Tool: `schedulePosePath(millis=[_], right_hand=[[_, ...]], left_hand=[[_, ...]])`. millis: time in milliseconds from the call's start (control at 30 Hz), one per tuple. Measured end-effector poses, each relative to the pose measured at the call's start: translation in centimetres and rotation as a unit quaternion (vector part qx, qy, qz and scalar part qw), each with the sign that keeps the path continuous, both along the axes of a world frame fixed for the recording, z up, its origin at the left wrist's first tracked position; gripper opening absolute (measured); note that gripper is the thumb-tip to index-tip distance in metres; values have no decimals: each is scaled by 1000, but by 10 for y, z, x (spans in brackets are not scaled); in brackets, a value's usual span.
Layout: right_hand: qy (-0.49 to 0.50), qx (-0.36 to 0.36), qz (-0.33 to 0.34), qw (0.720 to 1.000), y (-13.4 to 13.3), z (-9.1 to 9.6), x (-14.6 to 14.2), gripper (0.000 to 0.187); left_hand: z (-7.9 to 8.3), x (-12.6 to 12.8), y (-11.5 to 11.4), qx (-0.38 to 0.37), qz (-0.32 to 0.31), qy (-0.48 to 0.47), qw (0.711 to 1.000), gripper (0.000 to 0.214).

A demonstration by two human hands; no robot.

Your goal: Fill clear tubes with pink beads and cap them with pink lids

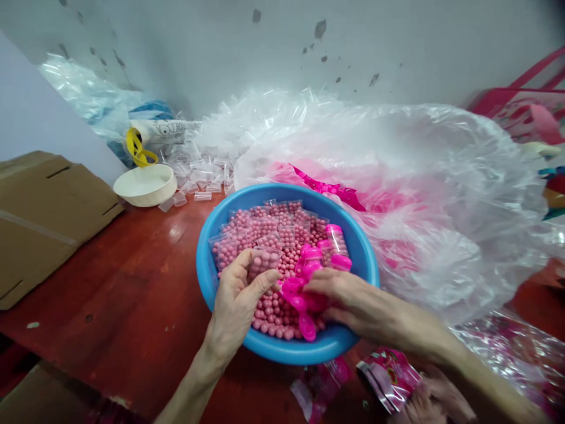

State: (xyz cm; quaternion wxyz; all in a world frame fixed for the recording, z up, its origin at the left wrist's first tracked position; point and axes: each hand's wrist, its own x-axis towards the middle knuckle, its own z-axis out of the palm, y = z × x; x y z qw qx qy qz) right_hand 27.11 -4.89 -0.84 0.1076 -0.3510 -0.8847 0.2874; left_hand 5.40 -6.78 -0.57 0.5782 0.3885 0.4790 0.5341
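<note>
A blue basin [207, 277] holds loose pink beads [276, 315] and several clear tubes filled with them [265, 227]. My left hand [241, 291], over the near left of the basin, pinches a bead-filled clear tube [263, 263] between thumb and fingers. On the right side of the basin, my right hand [339, 294] has its fingers curled round bright pink plastic caps [308, 325], their tips partly hidden. Just beyond it lie more pink caps [311, 254] and a tube closed with a pink cap [336, 238].
Empty clear tubes [203, 174] spill across the red table [145, 288] behind the basin. A white round dish [148, 185], a yellow tape roll [138, 147] and a cardboard box [53, 218] are at left. Clear plastic bagging [441, 171] crowds the right; pink wrappers [388, 377] lie in front.
</note>
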Motion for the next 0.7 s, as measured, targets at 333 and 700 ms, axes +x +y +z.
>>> schedulePosePath(millis=[333,700], right_hand=[[100,-76,-147,981,13,6,-18,13],[346,-319,-262,842,14,26,-38,24]], left_hand=[[-3,0,0,-6,-18,-18,1000,17],[0,0,0,5,-105,-27,994,12]])
